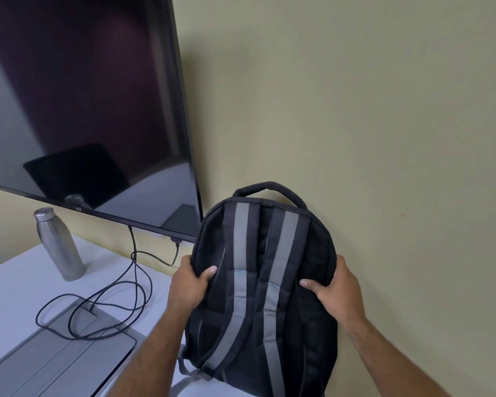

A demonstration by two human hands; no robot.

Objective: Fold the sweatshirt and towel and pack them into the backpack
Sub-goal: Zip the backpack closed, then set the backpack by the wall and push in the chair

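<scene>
The backpack (262, 282) is black and stands upright with its strap side facing the camera, close in front of the pale yellow-green wall (370, 110). 2 padded shoulder straps run down its back panel, each carrying a grey band that spreads outward toward the bottom, and a short black carry handle (269, 188) arches over the top. Its fabric looks soft and slightly slack, and its lower end drops out of view at the bottom edge. Whether it rests on anything cannot be told.

To the left, a large dark monitor (83, 104) tilts over the white desk (12, 287), its base plate (55, 353) lying flat near the front edge. Black cables (112, 305) loop from the screen's underside across the desk and onto the base plate.

Both hands grip the backpack at mid-height: the left hand (191, 282) clasps its left edge, the right hand (334, 287) its right edge, each thumb pressed onto the back panel.

A steel water bottle (59, 245) stands upright at the back of the desk, below the screen.
</scene>
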